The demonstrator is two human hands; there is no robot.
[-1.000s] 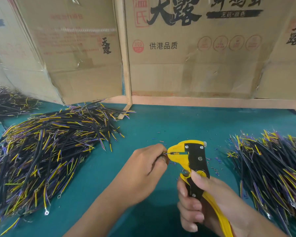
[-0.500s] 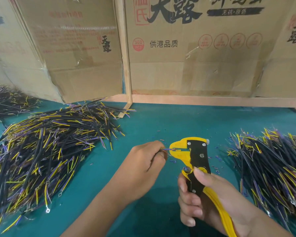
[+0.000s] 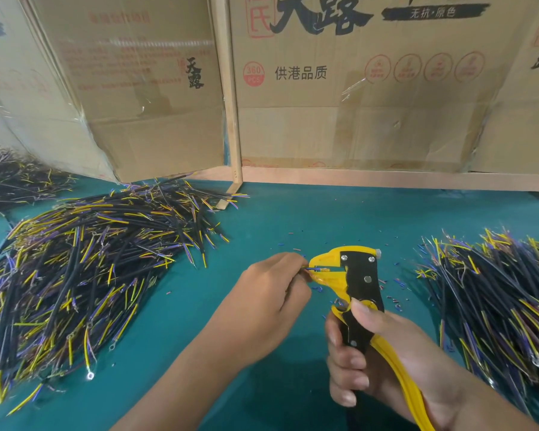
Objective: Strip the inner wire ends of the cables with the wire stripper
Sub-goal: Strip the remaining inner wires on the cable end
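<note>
Head camera: at lower centre of the frame the left hand pinches a thin wire end, fed into the yellow mouth of the wire stripper. The right hand at lower right is curled round the stripper's handles. Cable piles lie loose on the green table: one at left, another at right. Cardboard boxes stand behind; their contents are not visible.

- Worn on the head; looking forward and down, close over both hands low in centre frame
- Facing cardboard boxes standing across the far edge of the green table
- Wide-angle; edges visibly bowed; only one view
</note>
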